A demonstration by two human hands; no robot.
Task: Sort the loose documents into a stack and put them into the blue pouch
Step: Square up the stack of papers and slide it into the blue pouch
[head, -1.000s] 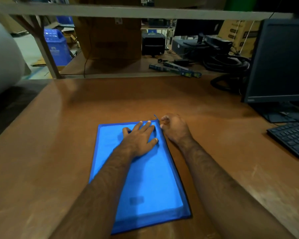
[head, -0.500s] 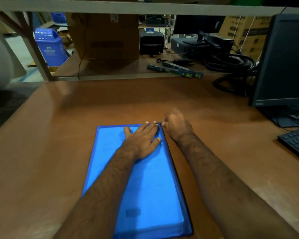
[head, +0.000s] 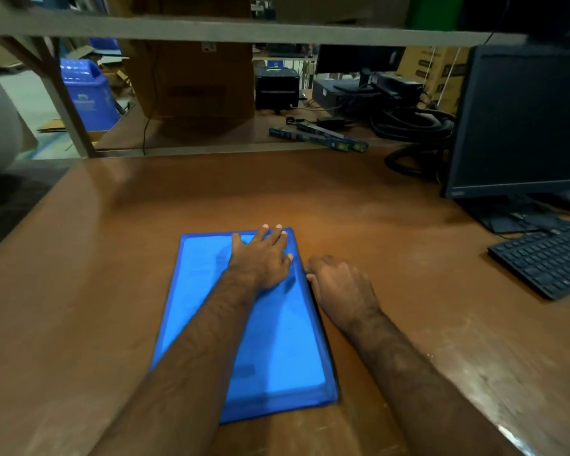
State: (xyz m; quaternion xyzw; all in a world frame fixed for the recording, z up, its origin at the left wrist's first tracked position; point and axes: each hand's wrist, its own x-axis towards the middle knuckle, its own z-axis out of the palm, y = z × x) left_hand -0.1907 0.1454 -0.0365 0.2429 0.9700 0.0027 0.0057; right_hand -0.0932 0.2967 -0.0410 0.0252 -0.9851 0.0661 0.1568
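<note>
1. While my left hand presses flat, fingers spread, the flat blue fabric pouch lies under it on the brown wooden desk.
2. My right hand, curled, pinches something at the pouch's edge beside my left; what exactly, I cannot tell.
3. It looks light, limp and slippery; I would grip both long edges.

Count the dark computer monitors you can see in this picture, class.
2: one large black flat-screen monitor stands on the brown wooden desk at the right; a second dark monitor stands farther back. Others may be hidden.
</note>
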